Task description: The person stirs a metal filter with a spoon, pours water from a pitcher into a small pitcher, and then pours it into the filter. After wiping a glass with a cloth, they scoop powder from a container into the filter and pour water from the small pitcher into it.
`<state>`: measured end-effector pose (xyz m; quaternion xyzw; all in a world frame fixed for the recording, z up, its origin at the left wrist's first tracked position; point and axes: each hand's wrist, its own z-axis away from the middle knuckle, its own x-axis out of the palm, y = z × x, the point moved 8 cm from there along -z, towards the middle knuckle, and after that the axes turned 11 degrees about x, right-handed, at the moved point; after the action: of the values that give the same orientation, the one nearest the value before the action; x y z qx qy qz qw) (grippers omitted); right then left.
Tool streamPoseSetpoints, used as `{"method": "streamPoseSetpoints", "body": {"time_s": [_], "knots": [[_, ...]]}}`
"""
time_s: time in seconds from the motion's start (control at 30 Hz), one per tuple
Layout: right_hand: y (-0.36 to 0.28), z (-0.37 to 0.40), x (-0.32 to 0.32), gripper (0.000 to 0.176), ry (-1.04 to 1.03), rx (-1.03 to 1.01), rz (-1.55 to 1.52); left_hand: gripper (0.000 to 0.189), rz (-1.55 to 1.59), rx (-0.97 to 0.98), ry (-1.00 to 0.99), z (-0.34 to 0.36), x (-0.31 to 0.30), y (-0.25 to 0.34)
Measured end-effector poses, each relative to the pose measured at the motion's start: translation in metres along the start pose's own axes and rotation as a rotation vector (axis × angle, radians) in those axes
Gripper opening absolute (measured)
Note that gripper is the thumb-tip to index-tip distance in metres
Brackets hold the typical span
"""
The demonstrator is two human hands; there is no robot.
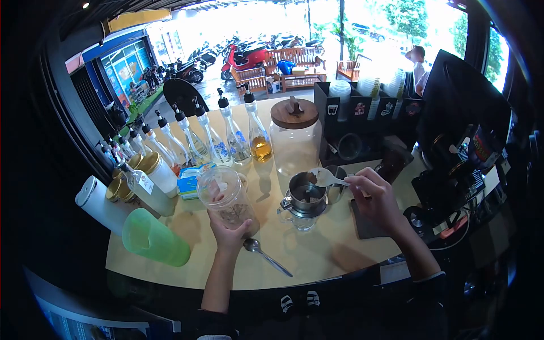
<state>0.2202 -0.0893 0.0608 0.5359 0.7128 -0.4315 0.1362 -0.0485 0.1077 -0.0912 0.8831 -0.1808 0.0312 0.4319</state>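
Observation:
My left hand (229, 231) is wrapped round a clear plastic jar (235, 212), which is tilted a little; some brownish contents show low in it. Between the thumb and fingers of my right hand (374, 195) is the handle of a white plastic spoon (327, 178). The spoon's bowl is tipped at the rim of a metal drip coffee filter (306, 198), with dark brown powder at its edge. Under the filter stands a small glass cup (303, 222) with a handle. A metal spoon (267, 256) lies on the table near my left hand.
Pump bottles (226, 124) line the table's far left edge. Canisters (99, 204) and a green plastic pitcher (156, 241) stand at left. A big glass jar with a wooden lid (294, 136) and a black cup holder (334, 124) are behind. Dark equipment (447, 187) is at right.

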Motion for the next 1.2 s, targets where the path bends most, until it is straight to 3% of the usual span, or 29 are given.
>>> {"method": "streamPoseSetpoints", "body": {"time_s": [1.2], "knots": [[-0.023,0.016,0.009,0.020,0.001,-0.152,0.051,0.092,-0.012,0.068,-0.039,0.000,-0.002,0.001]]}}
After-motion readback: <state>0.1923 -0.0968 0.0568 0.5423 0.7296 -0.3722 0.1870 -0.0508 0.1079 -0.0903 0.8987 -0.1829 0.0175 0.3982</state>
